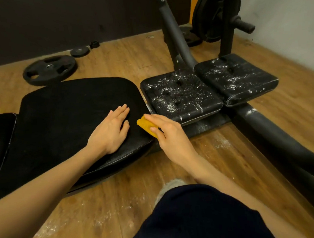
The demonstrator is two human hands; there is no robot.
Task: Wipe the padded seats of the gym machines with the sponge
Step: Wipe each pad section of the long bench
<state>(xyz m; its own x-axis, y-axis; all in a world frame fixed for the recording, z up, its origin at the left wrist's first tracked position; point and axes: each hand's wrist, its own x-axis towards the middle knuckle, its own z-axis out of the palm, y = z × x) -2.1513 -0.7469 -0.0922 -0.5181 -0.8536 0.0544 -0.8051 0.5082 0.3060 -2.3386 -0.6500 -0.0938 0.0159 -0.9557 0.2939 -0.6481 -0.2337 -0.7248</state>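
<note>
A large black padded seat point(68, 110) lies low over the wooden floor. My left hand point(110, 131) rests flat on its right part, fingers straight. My right hand point(169, 134) holds a yellow sponge point(146, 126) at the seat's right edge, fingers and thumb curled round it. To the right sit two smaller black pads, the nearer pad point(180, 95) and the farther pad point(236, 76), both speckled with white powder.
Black machine frame tubes point(276, 131) run along the right. Weight plates point(49, 69) lie on the floor at the back left, and more hang on a peg point(217, 12) at the back right. White dust streaks the floor. My knee point(196, 214) is at the bottom.
</note>
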